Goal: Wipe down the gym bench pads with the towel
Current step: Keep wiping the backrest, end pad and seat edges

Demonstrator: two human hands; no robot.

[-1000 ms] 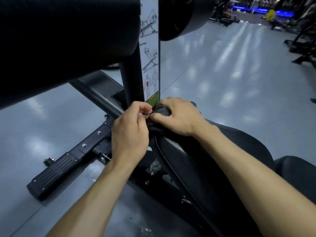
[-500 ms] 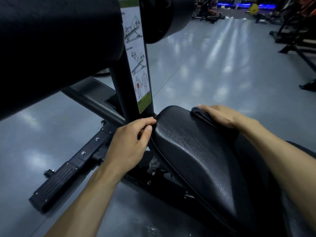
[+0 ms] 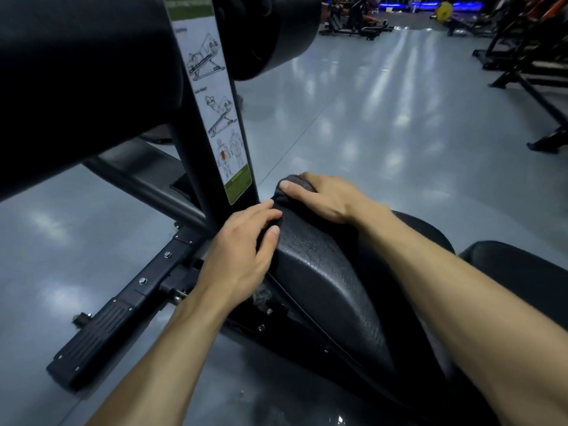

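Observation:
A dark towel [image 3: 294,180] is draped over the narrow front tip of the black bench pad [image 3: 322,287]. My right hand [image 3: 325,198] grips the towel on top of the tip, with its thumb lying over the cloth and its fingers curled round the far side. At the pad's left edge, my left hand [image 3: 242,250] pinches the towel's lower end between thumb and fingers. Most of the towel is hidden under both hands.
A black upright post with an exercise label [image 3: 215,103] stands just beyond my left hand. Large black roller pads [image 3: 76,72] hang overhead at the upper left. The bench's base bar [image 3: 101,327] lies on the grey floor. Another black pad [image 3: 522,272] is at the right, with gym machines [image 3: 522,56] beyond.
My right hand has slid the towel from the pad's right side back to its front tip. My left hand has shifted up the left edge to meet the towel.

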